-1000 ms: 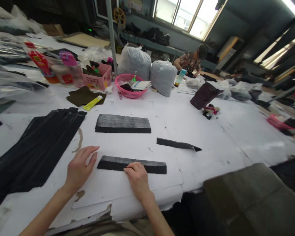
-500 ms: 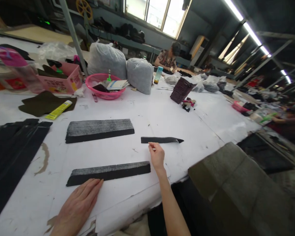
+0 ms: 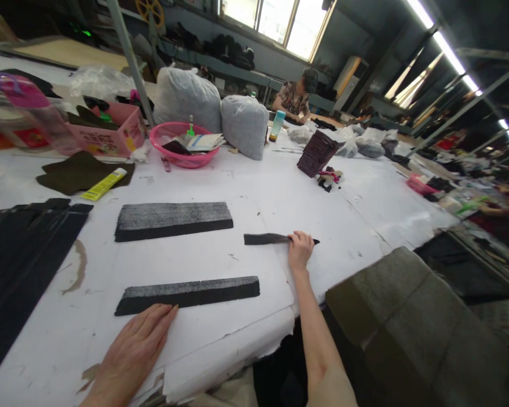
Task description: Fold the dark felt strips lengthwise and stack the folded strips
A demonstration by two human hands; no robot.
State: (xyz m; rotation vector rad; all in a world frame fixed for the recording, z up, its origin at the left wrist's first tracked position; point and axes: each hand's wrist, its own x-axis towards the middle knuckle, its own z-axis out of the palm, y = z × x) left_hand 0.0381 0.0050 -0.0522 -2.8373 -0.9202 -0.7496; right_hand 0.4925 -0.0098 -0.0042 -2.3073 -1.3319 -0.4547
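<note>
The right hand (image 3: 300, 250) is reaching well forward with the arm stretched almost straight, and its grip is closing over a thin dark strip (image 3: 265, 239) that is lying on the white surface (image 3: 254, 192). The fingers are curling down onto the strip near its right end, so only the pointed tip is showing past the knuckles. The rest is running out to the left of the hand. Its long axis is lying across the person's view, roughly parallel to the narrow dark stack (image 3: 186, 293).

Taking that narrow stack as the landmark, the thin strip is sitting beyond its right end, apart from it. The right hand is by far the nearer hand to the strip.

The left hand (image 3: 132, 346) is resting just in front of the stack's left part, palm down and fingers spread flat, gripping nothing. Its fingertips are touching the stack's near edge.

A wider dark stack (image 3: 173, 220) is lying beyond the narrow stack, also parallel to it. A pile of long black pieces (image 3: 21, 254) is spreading out to the narrow stack's left.
</note>
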